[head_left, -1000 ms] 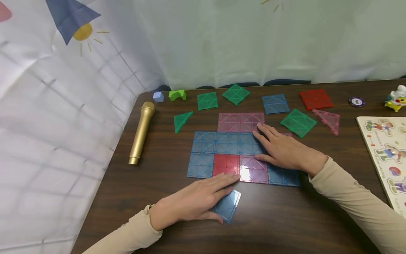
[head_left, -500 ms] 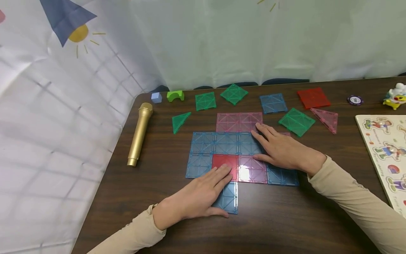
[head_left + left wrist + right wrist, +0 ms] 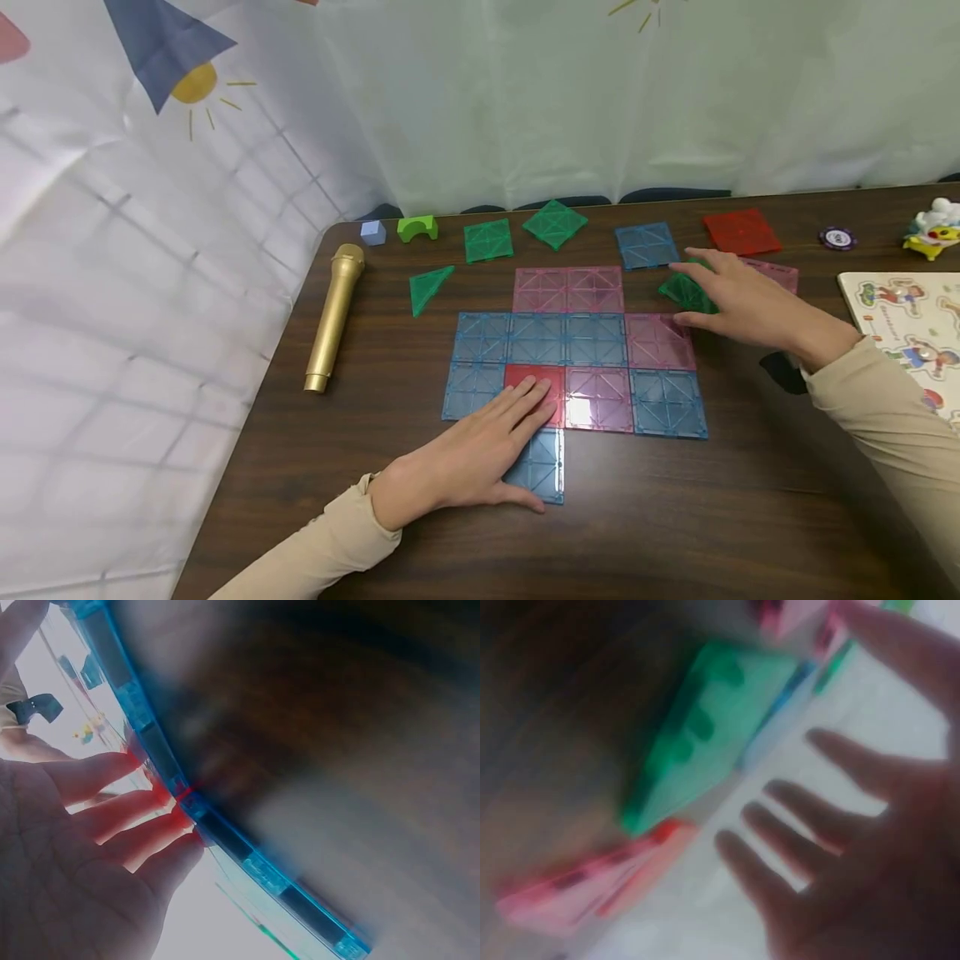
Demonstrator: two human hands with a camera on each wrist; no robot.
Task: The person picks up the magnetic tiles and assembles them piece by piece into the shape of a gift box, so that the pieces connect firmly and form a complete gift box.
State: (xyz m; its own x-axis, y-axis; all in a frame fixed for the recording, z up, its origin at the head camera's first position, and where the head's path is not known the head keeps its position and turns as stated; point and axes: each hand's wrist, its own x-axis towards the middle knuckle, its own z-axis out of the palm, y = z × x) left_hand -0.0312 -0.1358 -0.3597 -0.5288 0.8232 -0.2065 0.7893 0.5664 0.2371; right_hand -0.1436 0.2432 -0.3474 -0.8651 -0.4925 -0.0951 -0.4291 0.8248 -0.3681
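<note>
My left hand [image 3: 465,462] lies palm down on flat magnetic tiles, its fingertips on a red square tile [image 3: 521,372]. Under its palm is a blue square tile [image 3: 547,467], partly covered, its upper edge against the red one. The thumb reaches the blue tile's lower edge. My right hand [image 3: 757,304], fingers spread, is over a green square tile [image 3: 686,293] right of the laid-out group; the right wrist view shows the fingers apart from this green tile [image 3: 712,727]. The group has blue tiles [image 3: 483,337], a purple tile [image 3: 600,400] and pink tiles [image 3: 540,289].
Along the back lie green tiles [image 3: 488,241], a green triangle [image 3: 429,289], a blue tile [image 3: 647,245] and a red tile [image 3: 742,231]. A gold microphone [image 3: 333,317] is at left, a picture board [image 3: 918,321] at right. A blue cube [image 3: 372,232] and a green arch block [image 3: 417,227] stand far left.
My left hand pushed the blue tile up, straightening it against the red tile, and stayed there. My right hand left the laid-out tiles and moved right and back over the green tile.
</note>
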